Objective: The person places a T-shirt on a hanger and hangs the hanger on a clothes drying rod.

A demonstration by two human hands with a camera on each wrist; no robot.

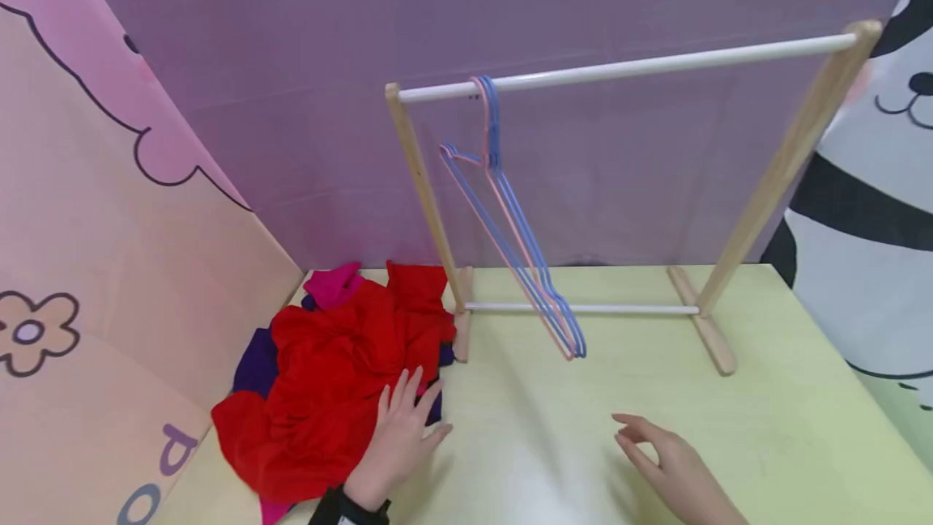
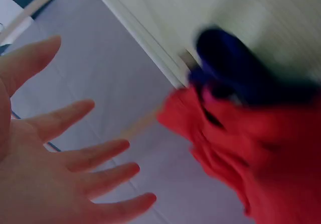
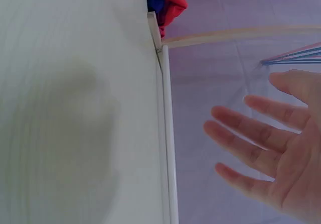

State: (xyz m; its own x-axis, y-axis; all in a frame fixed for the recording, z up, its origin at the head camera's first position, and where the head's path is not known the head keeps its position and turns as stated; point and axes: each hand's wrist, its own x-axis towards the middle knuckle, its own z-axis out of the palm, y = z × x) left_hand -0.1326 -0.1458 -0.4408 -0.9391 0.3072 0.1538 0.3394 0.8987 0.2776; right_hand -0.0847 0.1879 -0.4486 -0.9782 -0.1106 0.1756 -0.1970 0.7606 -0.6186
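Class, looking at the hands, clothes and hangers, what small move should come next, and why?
Probably the left hand should pinch the red cloth: its fingers are spread close to that cloth, the right hand is also free, and the hangers on the rail carry no clothes.

two hands (image 1: 399, 437) (image 1: 674, 464); one rack (image 1: 714, 345); two white bars (image 1: 656, 67) (image 1: 612, 309); two wooden posts (image 1: 425, 193) (image 1: 787, 164); one fabric heap (image 1: 335, 371); several overlapping hangers (image 1: 494, 128).
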